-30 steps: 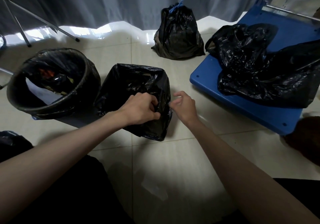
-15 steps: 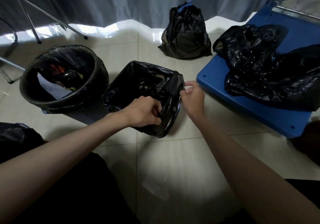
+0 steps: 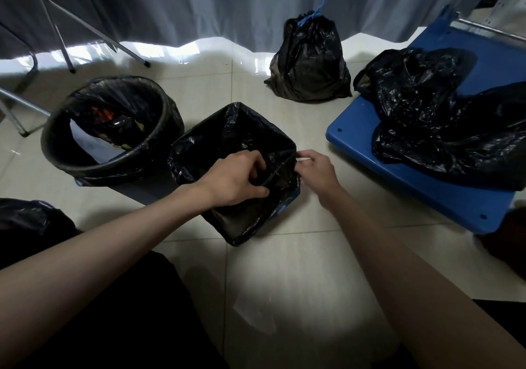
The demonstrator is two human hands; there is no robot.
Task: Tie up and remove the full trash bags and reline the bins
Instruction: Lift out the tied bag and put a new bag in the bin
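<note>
Left hand gripped liner rim, fingertips buried in folds. Right hand pinched rim at 3 o'clock; square bin fully hidden under liner.

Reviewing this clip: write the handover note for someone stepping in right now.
Left hand: grips the near rim of the black liner on the small square bin.
Right hand: pinches the liner's right corner.
Round bin, to the left: its bag holds trash, untied.
Tied bag: stands by the curtain, closed with a blue tie.
Loose black bags: on the blue platform.
Done: one bag tied and out.
Left: seat this liner; tie, remove and reline the round bin.
</note>
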